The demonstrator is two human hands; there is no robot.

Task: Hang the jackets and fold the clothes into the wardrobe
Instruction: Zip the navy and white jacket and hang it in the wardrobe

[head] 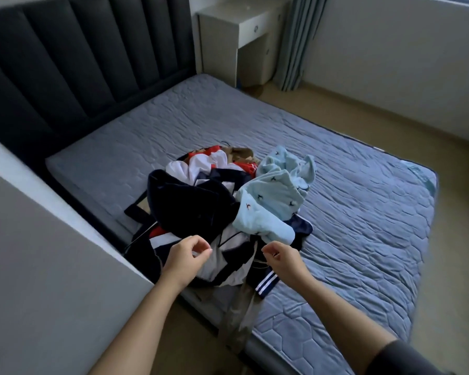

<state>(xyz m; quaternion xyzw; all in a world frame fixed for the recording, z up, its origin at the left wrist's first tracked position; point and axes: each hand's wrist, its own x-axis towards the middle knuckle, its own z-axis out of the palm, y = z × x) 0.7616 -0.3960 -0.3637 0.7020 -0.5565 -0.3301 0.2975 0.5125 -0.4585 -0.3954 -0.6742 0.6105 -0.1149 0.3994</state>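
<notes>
Left hand, right hand: loosely curled, empty, seemingly clear of cloth, hovering over clothes pile heaped mid-mattress. Sorting likely just starting. Next: single out one garment, perhaps striped-cuff navy jacket at mattress's near edge. No readable labels.

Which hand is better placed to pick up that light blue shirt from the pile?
Right. The right hand hovers close beside the light blue shirt, while the left hand is farther off, by the navy garment.
</notes>
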